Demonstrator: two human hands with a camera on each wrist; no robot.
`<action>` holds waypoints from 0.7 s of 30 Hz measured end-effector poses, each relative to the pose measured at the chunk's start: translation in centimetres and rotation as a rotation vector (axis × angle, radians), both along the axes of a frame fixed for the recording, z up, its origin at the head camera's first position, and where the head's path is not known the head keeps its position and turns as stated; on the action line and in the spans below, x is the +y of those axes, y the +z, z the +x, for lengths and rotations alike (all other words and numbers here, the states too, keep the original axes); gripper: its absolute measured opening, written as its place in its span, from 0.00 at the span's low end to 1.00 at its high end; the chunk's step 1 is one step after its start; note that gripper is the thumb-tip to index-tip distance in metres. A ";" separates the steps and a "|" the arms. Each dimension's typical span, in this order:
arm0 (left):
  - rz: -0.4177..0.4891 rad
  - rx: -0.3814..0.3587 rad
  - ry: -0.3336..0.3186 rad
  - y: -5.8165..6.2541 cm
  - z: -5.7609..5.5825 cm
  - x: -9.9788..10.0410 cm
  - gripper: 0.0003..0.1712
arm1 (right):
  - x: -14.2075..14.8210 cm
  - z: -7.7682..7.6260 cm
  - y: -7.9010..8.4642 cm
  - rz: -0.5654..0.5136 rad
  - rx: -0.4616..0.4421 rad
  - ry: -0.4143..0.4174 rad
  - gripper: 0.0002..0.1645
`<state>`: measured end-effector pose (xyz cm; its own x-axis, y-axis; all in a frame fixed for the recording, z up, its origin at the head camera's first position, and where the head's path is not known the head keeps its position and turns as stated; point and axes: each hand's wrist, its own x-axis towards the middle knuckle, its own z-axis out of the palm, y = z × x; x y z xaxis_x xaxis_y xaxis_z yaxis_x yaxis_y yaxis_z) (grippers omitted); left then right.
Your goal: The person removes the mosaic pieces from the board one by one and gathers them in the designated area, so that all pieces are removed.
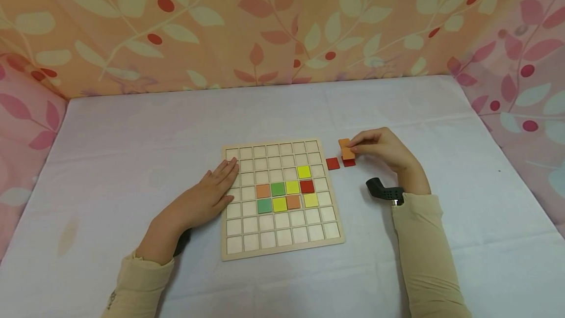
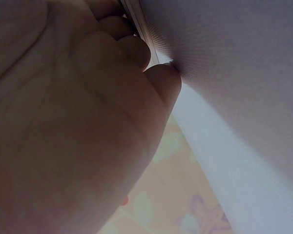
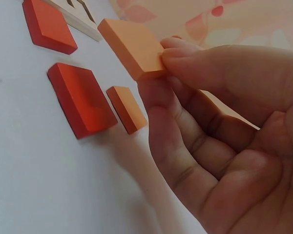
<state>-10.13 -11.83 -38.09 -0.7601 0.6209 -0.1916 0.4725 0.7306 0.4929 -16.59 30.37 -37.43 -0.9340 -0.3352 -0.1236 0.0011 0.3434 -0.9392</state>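
My right hand [image 1: 383, 150] pinches an orange square tile [image 3: 132, 48] between thumb and fingers, to the right of the board. Just below it on the table lie a red tile [image 3: 83, 100] and another orange tile [image 3: 127, 110], partly covered by the held one in the head view. A second red tile [image 1: 333, 163] lies close to the board's right edge. My left hand [image 1: 205, 199] rests with straight fingers over the left edge of a wooden grid board [image 1: 282, 253]. In the left wrist view the palm [image 2: 73, 126] hides most of the board.
Several coloured tiles sit in the board's middle cells, including a red tile [image 1: 307, 186], a green tile [image 1: 277, 189] and a yellow tile [image 1: 304, 172]. A white cloth [image 1: 176, 126] covers the table. Floral curtains [image 1: 282, 23] hang behind and at both sides.
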 end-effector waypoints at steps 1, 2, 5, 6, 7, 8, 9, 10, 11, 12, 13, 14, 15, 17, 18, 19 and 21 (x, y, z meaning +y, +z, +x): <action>0.001 0.000 0.000 0.0 0.0 0.0 0.37 | 0.1 0.0 0.0 0.005 0.003 -0.003 0.09; 0.001 0.000 0.000 0.0 0.0 0.0 0.37 | 0.1 0.0 0.0 0.011 0.003 -0.006 0.09; 0.004 -0.001 0.001 0.0 0.0 0.0 0.37 | 0.3 0.1 0.1 0.028 0.001 -0.021 0.11; 0.004 -0.001 0.001 0.0 0.0 0.0 0.37 | 0.4 0.1 0.1 0.031 0.001 -0.025 0.11; 0.003 -0.001 0.001 0.0 0.0 0.0 0.37 | 0.5 0.1 0.1 0.034 0.003 -0.028 0.11; 0.004 0.000 0.001 0.0 0.0 0.0 0.37 | 0.6 0.2 0.1 0.034 0.004 -0.030 0.11; 0.003 0.001 0.001 0.0 0.0 0.0 0.37 | 0.6 0.2 0.1 0.034 0.007 -0.032 0.11; 0.003 0.001 0.001 0.0 0.0 0.0 0.37 | 0.7 0.2 0.1 0.032 0.011 -0.033 0.11; 0.003 0.002 0.001 0.0 0.0 0.0 0.37 | 0.8 0.2 0.1 0.032 0.015 -0.033 0.11; 0.003 0.002 0.001 0.0 0.0 0.0 0.37 | 0.8 0.2 0.1 0.029 0.018 -0.033 0.11; 0.003 0.002 0.001 0.0 0.0 0.0 0.37 | 0.9 0.2 0.1 0.030 0.021 -0.035 0.11; 0.003 0.002 0.001 0.0 0.0 0.0 0.37 | 0.9 0.2 0.1 0.032 0.020 -0.037 0.11; 0.004 0.000 0.001 0.0 0.0 0.0 0.37 | 0.9 0.2 0.1 0.033 0.019 -0.040 0.10; 0.004 -0.003 0.001 0.0 0.0 0.0 0.37 | 1.0 0.2 0.1 0.041 0.018 -0.045 0.10; 0.004 -0.004 0.001 0.0 0.0 0.0 0.37 | 1.0 0.2 0.1 0.045 0.017 -0.049 0.10; 0.005 -0.004 0.001 0.0 0.0 0.0 0.37 | 1.1 0.2 0.1 0.052 0.018 -0.053 0.11; 0.004 -0.003 0.000 0.0 0.0 0.0 0.37 | 1.2 0.2 0.0 0.064 0.024 -0.060 0.11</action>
<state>-10.09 -11.84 -38.05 -0.7595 0.6219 -0.1910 0.4712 0.7283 0.4976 -16.34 31.52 -37.40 -0.9549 -0.2711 -0.1208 0.0014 0.4026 -0.9154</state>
